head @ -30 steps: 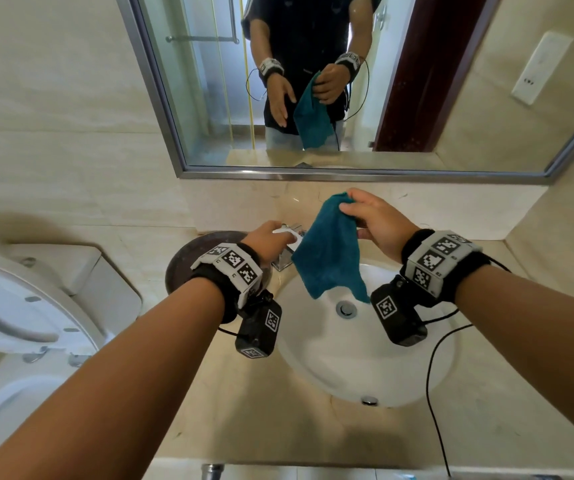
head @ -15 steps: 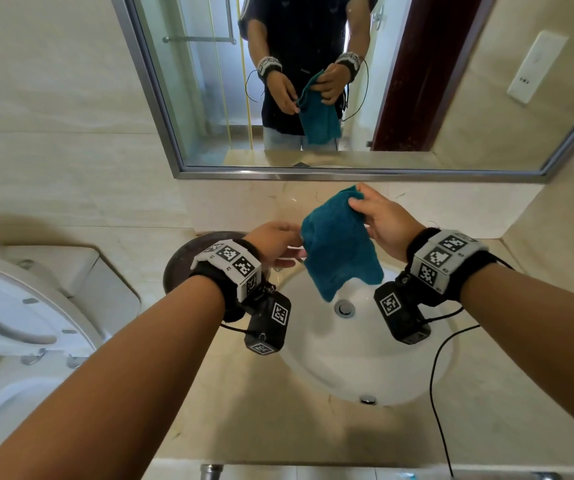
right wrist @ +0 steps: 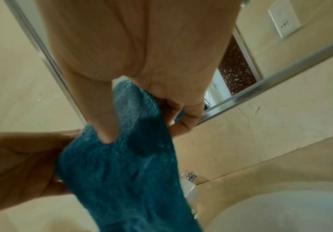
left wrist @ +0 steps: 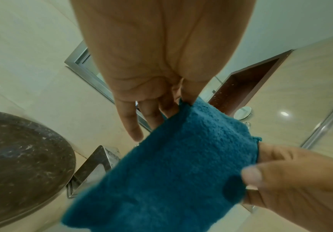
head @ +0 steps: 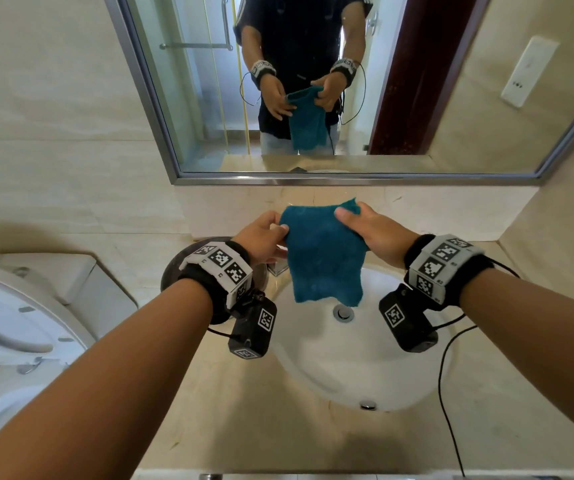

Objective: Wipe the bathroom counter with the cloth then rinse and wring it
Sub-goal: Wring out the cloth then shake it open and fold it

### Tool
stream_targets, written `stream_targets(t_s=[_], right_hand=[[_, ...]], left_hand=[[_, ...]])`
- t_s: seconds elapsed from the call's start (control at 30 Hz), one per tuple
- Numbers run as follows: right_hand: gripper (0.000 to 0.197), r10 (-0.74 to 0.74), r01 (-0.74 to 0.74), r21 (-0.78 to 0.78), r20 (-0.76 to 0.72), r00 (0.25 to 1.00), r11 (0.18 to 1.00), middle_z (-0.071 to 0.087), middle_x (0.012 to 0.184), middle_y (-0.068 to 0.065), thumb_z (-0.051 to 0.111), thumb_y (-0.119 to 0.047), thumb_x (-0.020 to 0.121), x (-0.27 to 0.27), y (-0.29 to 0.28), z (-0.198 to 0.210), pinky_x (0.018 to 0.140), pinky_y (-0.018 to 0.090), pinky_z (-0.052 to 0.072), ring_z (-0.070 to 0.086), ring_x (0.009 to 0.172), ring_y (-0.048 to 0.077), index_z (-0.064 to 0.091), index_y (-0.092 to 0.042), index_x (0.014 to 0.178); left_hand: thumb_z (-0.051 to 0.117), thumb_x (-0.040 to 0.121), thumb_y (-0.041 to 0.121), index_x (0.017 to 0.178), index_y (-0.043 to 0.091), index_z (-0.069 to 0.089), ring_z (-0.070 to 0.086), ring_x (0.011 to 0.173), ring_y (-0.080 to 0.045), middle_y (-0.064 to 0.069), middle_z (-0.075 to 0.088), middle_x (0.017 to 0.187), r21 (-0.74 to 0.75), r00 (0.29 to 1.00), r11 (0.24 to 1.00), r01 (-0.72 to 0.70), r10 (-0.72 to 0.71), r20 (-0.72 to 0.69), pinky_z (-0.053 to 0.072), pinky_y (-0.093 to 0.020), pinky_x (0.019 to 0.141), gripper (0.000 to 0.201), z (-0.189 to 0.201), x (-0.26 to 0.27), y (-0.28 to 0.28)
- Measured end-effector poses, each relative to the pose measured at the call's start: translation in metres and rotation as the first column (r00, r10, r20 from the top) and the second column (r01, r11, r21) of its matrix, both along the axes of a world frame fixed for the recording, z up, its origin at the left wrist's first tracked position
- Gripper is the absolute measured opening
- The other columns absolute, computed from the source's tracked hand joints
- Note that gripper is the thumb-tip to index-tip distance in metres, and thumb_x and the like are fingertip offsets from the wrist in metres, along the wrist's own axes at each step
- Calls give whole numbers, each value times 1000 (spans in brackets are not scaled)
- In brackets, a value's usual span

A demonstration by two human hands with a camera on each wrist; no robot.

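Cloth (head: 323, 258) teal, fluffy (perhaps damp)

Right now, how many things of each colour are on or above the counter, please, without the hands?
Teal: 1, the fluffy teal cloth held above the basin.
White: 1, the round white sink basin.
Dark: 1, the round dark stone slab.
Silver: 1, the chrome faucet.
Total: 4

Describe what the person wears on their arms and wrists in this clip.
Both forearms are bare, with no sleeves below the elbow. The left wrist band and right wrist band are black straps carrying white blocks printed with black square markers. Under each hangs a black camera box with its own marker; thin black cables trail from them.
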State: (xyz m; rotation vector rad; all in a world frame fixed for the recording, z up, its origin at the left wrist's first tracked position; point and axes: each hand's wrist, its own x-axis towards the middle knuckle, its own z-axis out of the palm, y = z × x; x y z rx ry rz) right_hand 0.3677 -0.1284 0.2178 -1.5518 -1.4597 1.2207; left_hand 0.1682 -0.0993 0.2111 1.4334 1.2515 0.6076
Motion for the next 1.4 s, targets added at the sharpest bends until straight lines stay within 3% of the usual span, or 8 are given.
stream_targets(t_s=[0.23, 0.33, 0.47, 0.77, 0.9, 1.03, 1.23, 1.4], right_hand=[[62, 109, -97, -51, 374, 921, 994, 54, 117, 15, 62, -5, 84, 2, 4, -4, 93, 47, 49, 57, 109, 31, 22, -6, 131], [56, 38, -32, -30, 232, 972, 999, 55, 102, 12, 57, -4, 88, 1, 4, -6, 77, 39, 55, 60, 93, 25, 21, -6, 131], [47, -43, 48, -49, 90, 995, 998, 62, 101, 15, 53, -8, 92, -4, 3, -8, 60, 26, 54, 62, 76, 17, 25, -15, 130], [12, -47, 50, -57, 52, 998, 997, 61, 98, 12, 49, -16, 95, -26, 11, -12, 82, 43, 53, 58, 85, 21, 55, -14, 105], [39, -25, 1, -118, -203, 979, 993, 62, 97, 9, 59, 4, 86, -33, 15, -13, 78, 37, 54, 61, 86, 21, 44, -13, 118], [43, 43, -59, -102, -154, 987, 993, 62, 104, 19, 58, 12, 83, -42, 17, -13, 82, 39, 52, 60, 94, 28, 45, -11, 116], [18, 106, -108, -71, -38, 994, 992, 63, 109, 21, 58, 1, 88, -54, 19, -15, 64, 23, 56, 63, 82, 18, 59, -14, 97], [19, 91, -88, -42, 82, 992, 995, 63, 112, 16, 60, -7, 88, -61, 25, -18, 70, 23, 52, 59, 89, 17, 63, -14, 106]], left_hand=[[37, 101, 27, 91, 18, 50, 53, 86, -21, -7, 55, 96, 23, 999, 999, -24, 23, 30, 46, -35, 78, 19, -5, -2, 2], [51, 95, 17, 100, 17, 53, 60, 82, -15, -5, 61, 94, -42, 988, 998, 40, -33, 148, 50, -27, 73, 5, -6, -7, -2], [62, 82, -8, 130, 20, 39, 61, 80, -18, -6, 56, 91, -4, 990, 1000, 25, -24, 141, 56, -34, 72, 59, -10, -14, 0], [65, 83, 1, 106, 18, 49, 63, 93, -27, -10, 60, 99, -22, 994, 999, -27, 29, 109, 55, -42, 85, 33, -17, -33, 4], [72, 68, -12, 112, 19, 54, 61, 104, -26, -10, 61, 116, -41, 995, 995, 95, -96, -37, 52, -35, 88, 57, -23, -46, 7], [65, 81, -4, 127, 19, 51, 61, 95, -16, -7, 62, 111, 17, 988, 998, 59, -56, -143, 50, -12, 61, 53, -23, -56, 7], [60, 89, 7, 128, 17, 51, 58, 93, -16, -9, 61, 114, 61, 989, 998, -31, 40, -142, 48, -18, 65, 42, -29, -69, 9], [60, 89, 12, 102, 19, 66, 57, 76, -11, 4, 63, 81, 154, 981, 985, -73, 99, -168, 44, -18, 65, 16, -33, -81, 12]])
